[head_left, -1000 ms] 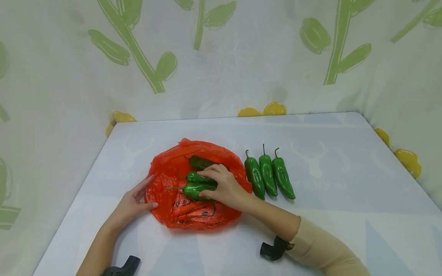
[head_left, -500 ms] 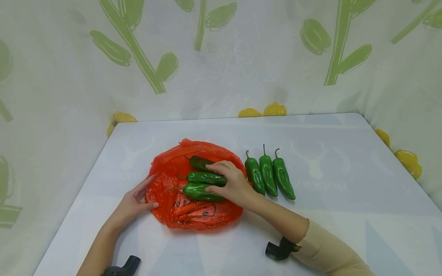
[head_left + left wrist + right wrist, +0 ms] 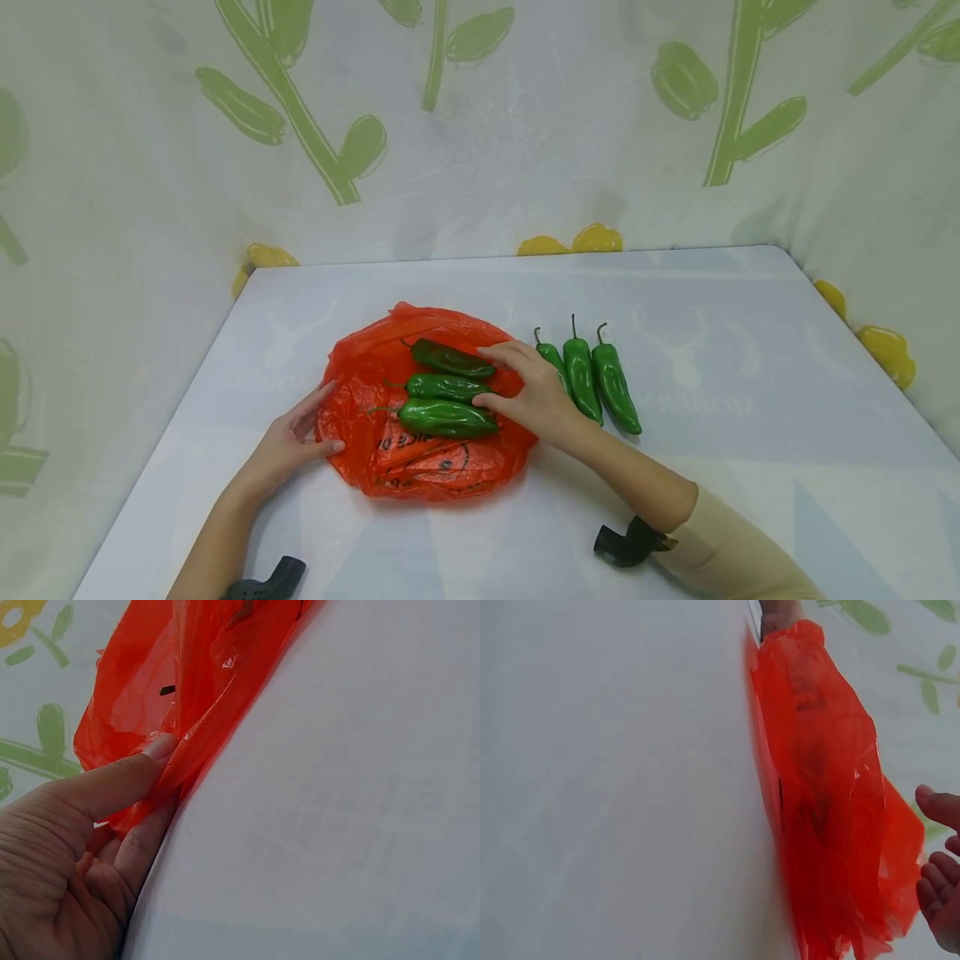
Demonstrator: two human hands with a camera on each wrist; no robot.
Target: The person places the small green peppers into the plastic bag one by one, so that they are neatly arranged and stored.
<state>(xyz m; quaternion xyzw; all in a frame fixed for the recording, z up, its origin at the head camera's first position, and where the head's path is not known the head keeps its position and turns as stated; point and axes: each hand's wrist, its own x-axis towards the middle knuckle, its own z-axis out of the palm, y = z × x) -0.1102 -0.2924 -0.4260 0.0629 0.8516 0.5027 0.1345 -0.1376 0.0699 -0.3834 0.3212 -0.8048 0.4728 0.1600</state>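
An orange-red plastic bag (image 3: 356,454) lies spread open on the table in the head view. Three green peppers rest inside it: a dark one (image 3: 450,360) at the back, one in the middle (image 3: 446,387) and one in front (image 3: 450,419). My left hand (image 3: 281,446) holds the bag's left rim; in the left wrist view the thumb (image 3: 127,784) lies on the plastic with fingers behind it. Above the bag's right side, my right hand (image 3: 536,396) has its thumb and fingers apart, with nothing between them. The right wrist view shows that hand (image 3: 945,877) beside the bag.
Three more green peppers, left (image 3: 552,358), middle (image 3: 582,379) and right (image 3: 617,387), lie side by side to the right of the bag, the left one partly behind my right hand. The pale table (image 3: 480,550) borders a patterned cloth backdrop (image 3: 570,150).
My right hand has let go of the front two peppers in the bag and drawn back to the right, uncovering them. My left hand has stayed on the bag's rim.
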